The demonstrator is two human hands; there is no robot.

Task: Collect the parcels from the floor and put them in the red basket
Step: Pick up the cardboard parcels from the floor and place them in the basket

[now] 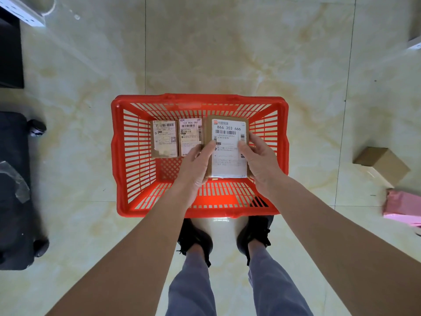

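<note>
A red plastic basket (119, 156) stands on the tiled floor in front of my feet. Two small cardboard parcels with white labels lie side by side on its bottom, one at the left (164, 139) and one in the middle (190, 135). Over the basket's right half I hold a larger cardboard parcel (227, 142) with a white label reading B66 303 666. My left hand (198, 163) grips its left edge and my right hand (259, 158) grips its right edge.
A plain cardboard box (381, 164) and a pink soft parcel (402, 205) lie on the floor at the right. A dark wheeled case (13, 190) stands at the left, and a dark cabinet (10, 53) at the far left.
</note>
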